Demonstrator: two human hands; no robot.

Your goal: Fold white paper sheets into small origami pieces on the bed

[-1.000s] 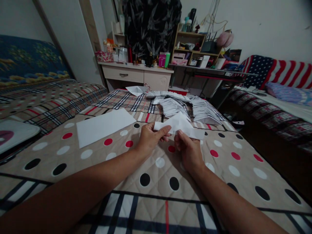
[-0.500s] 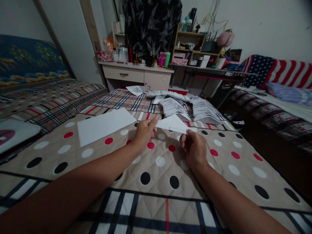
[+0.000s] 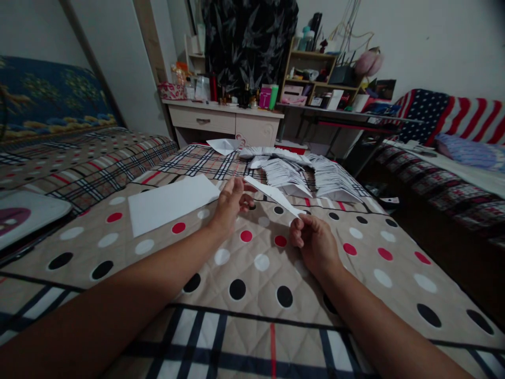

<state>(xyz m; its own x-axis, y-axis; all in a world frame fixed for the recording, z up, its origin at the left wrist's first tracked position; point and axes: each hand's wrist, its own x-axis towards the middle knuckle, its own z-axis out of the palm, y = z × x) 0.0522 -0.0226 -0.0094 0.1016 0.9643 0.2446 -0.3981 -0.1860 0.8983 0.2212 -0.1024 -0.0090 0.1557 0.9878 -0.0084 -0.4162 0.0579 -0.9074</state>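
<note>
A folded white piece of paper [image 3: 276, 196] hangs above the bed, tilted so that mostly its narrow edge shows. My right hand [image 3: 315, 239] pinches its near right end between thumb and fingers. At its far left end is my left hand [image 3: 230, 205], thumb and fingers apart, close beside the paper's tip; whether they touch I cannot tell. To the left of that hand, a flat stack of white paper sheets [image 3: 173, 202] lies on the spotted bedspread [image 3: 252, 295].
Behind my hands, rows of folded white papers [image 3: 286, 176] and more to the right [image 3: 335, 179] lie on the bed. One loose folded paper [image 3: 223, 146] is at the far edge. A white, flat-topped object [image 3: 35, 210] stands at left. A drawer cabinet [image 3: 221, 123] stands beyond the bed.
The folded paper has turned from showing its face to showing its edge. My left fingers have spread and moved off its left end. My right hand keeps its pinch.
</note>
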